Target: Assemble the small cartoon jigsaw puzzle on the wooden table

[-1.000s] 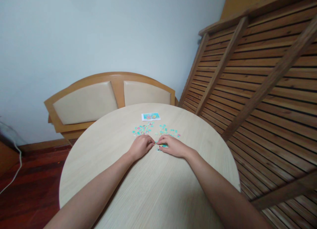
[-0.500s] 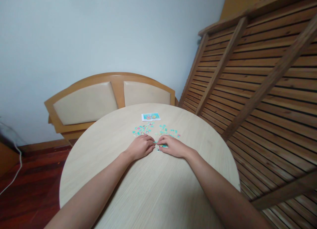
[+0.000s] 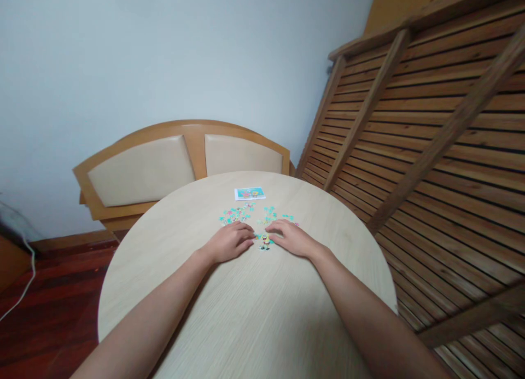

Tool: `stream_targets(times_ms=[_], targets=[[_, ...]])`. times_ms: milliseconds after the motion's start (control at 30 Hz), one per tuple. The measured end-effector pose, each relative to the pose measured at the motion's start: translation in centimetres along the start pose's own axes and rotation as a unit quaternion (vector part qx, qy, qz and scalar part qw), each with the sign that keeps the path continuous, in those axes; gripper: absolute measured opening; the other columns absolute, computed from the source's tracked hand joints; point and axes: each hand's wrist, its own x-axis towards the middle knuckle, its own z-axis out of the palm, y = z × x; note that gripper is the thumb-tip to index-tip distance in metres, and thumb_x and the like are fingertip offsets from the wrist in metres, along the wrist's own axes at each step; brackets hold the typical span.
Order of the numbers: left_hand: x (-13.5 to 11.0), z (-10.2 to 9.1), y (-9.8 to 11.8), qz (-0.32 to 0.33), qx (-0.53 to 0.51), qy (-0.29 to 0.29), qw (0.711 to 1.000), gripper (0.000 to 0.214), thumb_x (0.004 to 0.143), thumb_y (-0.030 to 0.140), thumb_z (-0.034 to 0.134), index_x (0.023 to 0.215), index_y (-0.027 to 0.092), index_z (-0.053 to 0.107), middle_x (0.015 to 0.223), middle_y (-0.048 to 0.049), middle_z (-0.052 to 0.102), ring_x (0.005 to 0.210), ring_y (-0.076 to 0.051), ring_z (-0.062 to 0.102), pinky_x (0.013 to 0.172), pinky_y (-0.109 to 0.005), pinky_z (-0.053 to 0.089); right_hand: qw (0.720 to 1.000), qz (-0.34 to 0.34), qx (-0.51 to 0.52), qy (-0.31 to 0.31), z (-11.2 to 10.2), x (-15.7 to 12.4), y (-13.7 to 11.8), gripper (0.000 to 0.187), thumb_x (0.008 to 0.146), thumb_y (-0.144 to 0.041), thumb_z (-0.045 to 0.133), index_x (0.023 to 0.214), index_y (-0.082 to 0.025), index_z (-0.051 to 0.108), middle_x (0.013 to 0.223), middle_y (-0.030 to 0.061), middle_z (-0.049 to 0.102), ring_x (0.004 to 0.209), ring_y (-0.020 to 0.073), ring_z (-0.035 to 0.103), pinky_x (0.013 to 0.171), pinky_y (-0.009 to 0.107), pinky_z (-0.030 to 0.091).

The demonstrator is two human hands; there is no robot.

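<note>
Two bare hands lie over a round, pale wooden surface (image 3: 205, 319), one on each side of one small puzzle patch (image 3: 266, 239) in yellow and turquoise. The patch sits near the middle of the surface, between the fingertips, with a yellow figure on it. It is partly hidden, so I cannot tell its long axis. Small dark-and-white bits lie at its near edge.

The left hand (image 3: 232, 241) is palm down, its fingers bent and close together, the tips just beside the patch's left edge; I cannot tell whether they pinch a piece. The right hand (image 3: 295, 239) has its thumb and forefinger spread apart at the patch's right side, with a gap showing between them.

Beyond the hands are two loose groups of pieces, a left group (image 3: 237, 213) and a right group (image 3: 270, 213), mostly turquoise, too small to count. Farther off lies one picture card (image 3: 250, 193), its long axis running left to right, showing two figures, one pink and one yellow. Any print on it is too small to read. Behind the surface stands one headboard (image 3: 198, 152) with two cream panels.
</note>
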Motion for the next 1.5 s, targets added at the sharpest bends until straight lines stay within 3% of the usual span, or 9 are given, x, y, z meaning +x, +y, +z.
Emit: stream_targets(times_ms=[133,367,533,700,933,1167,1367,1500], targets=[[-0.6,-0.4,-1.4,-0.083,0.027,0.031,0.996,0.027,0.096,0.031,0.047,0.109,0.021,0.068,0.117,-0.0075,0.066,0.11,-0.022,0.06,0.099,-0.037,0.047,0.998,0.054,-0.023,0.019,-0.3,-0.4,1.3,0.027,0.091,-0.023,0.06,0.116,-0.014,0.067,0.119,0.0125,0.068,0.112,0.0246,0.061,0.102,0.041,0.043],[-2.0,-1.3,-3.9,-0.19,0.032,0.02,0.981,0.029,0.09,0.031,0.05,0.11,0.021,0.068,0.116,-0.0083,0.066,0.109,-0.025,0.06,0.096,-0.039,0.049,0.997,0.06,-0.04,0.026,-0.1,-0.5,1.8,0.031,0.091,-0.023,0.06,0.12,-0.015,0.064,0.123,0.0127,0.065,0.116,0.0246,0.059,0.104,0.041,0.043],[-1.9,-0.7,-4.2,-0.152,0.019,0.027,0.988,0.031,0.091,0.03,0.05,0.113,0.019,0.069,0.118,-0.0096,0.066,0.11,-0.025,0.059,0.1,-0.039,0.048,0.995,0.077,-0.064,0.024,0.1,-0.6,2.4,0.032,0.091,-0.027,0.058,0.121,-0.015,0.064,0.125,0.0128,0.063,0.118,0.0257,0.056,0.106,0.043,0.041],[-1.3,0.6,-3.3,-0.082,0.03,0.026,0.996,0.037,0.098,0.034,0.044,0.127,0.018,0.062,0.134,-0.0105,0.06,0.124,-0.025,0.053,0.109,-0.043,0.041,0.994,0.079,-0.07,0.022,0.5,-0.5,2.6,0.032,0.092,-0.027,0.057,0.122,-0.016,0.064,0.127,0.0128,0.062,0.119,0.0248,0.055,0.106,0.042,0.04],[-1.0,2.0,-2.5,-0.129,0.041,-0.007,0.991,0.06,0.098,0.044,0.043,0.148,0.012,0.037,0.15,-0.0163,0.044,0.143,-0.033,0.033,0.117,-0.052,0.028,0.995,0.072,-0.071,0.02,0.5,-0.4,1.9,0.03,0.093,-0.024,0.055,0.12,-0.016,0.065,0.126,0.0126,0.062,0.119,0.024,0.054,0.106,0.041,0.039],[-0.5,1.3,-1.4,-0.076,-0.008,0.009,0.997,0.053,0.097,0.035,0.045,0.144,0.012,0.04,0.141,-0.0162,0.054,0.132,-0.028,0.048,0.113,-0.048,0.036,0.995,0.069,-0.076,0.014,0.5,-0.3,2.0,0.031,0.093,-0.025,0.054,0.121,-0.016,0.065,0.126,0.0123,0.062,0.119,0.0236,0.054,0.106,0.041,0.039],[0.0,1.4,-0.8,-0.09,-0.009,0.043,0.995,0.041,0.092,0.02,0.048,0.133,0.016,0.052,0.127,-0.0113,0.064,0.12,-0.025,0.056,0.106,-0.044,0.043,0.995,0.066,-0.073,0.018,0.6,-0.4,1.7,0.031,0.093,-0.023,0.055,0.121,-0.017,0.064,0.127,0.0122,0.062,0.119,0.0242,0.054,0.106,0.042,0.039],[0.0,1.6,-1.1,-0.084,0.002,0.043,0.996,0.039,0.092,0.019,0.05,0.13,0.019,0.055,0.121,-0.0089,0.067,0.114,-0.025,0.059,0.102,-0.041,0.045,0.997,0.051,-0.06,0.018,0.6,-0.2,1.0,0.03,0.093,-0.024,0.055,0.121,-0.018,0.065,0.128,0.012,0.061,0.12,0.0247,0.053,0.106,0.044,0.039]])
